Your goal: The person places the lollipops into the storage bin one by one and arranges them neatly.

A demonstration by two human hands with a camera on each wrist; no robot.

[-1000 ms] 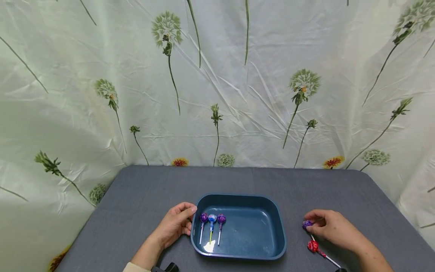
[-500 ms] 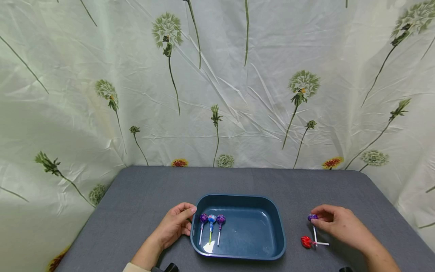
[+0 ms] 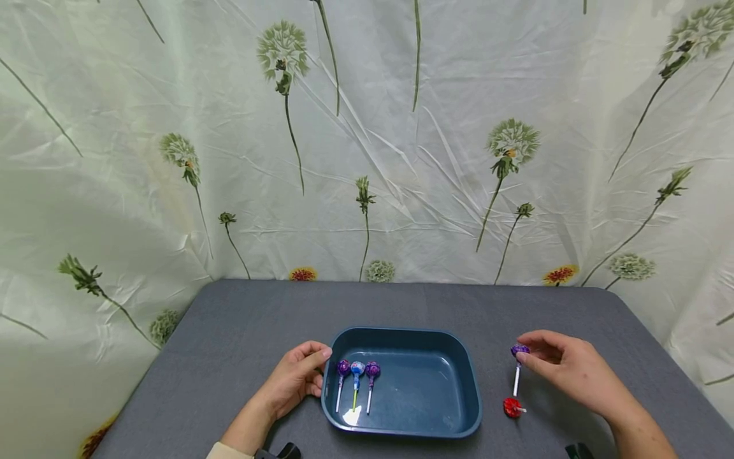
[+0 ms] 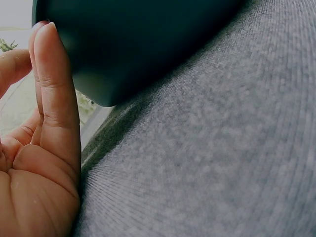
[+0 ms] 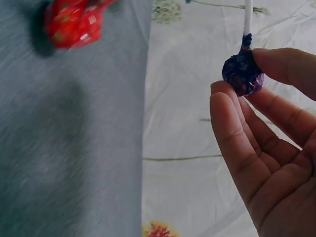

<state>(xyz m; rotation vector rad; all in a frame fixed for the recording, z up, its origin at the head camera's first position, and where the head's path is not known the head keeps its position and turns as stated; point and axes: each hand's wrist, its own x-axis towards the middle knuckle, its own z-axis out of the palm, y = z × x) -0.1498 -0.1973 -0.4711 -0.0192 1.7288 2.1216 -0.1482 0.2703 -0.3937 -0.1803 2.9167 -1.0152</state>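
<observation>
My right hand (image 3: pixel 573 370) pinches a purple-wrapped lollipop (image 3: pixel 518 350) by its candy head between thumb and fingertips. Its white stick points down toward a red lollipop (image 3: pixel 512 408), seen in the head view just below. That red lollipop also shows, blurred, at the top left of the right wrist view. On the other side, my left hand (image 3: pixel 292 381) holds the left rim of a dark blue tray (image 3: pixel 406 435), fingers against its outer wall in the left wrist view. Inside the tray, a purple lollipop (image 3: pixel 343 368), a blue one (image 3: pixel 357 369) and another purple one (image 3: pixel 373 370) lie side by side.
The tray stands on a grey cloth-covered table (image 3: pixel 275 309). A pale curtain (image 3: pixel 401 140) printed with dandelions hangs behind it. Dark objects, partly cut off, show at the bottom edge by each wrist.
My right hand has raised the purple lollipop away from me, its stick now hanging down. The red lollipop has shifted left and swung round. My left hand and the tray stay put.
</observation>
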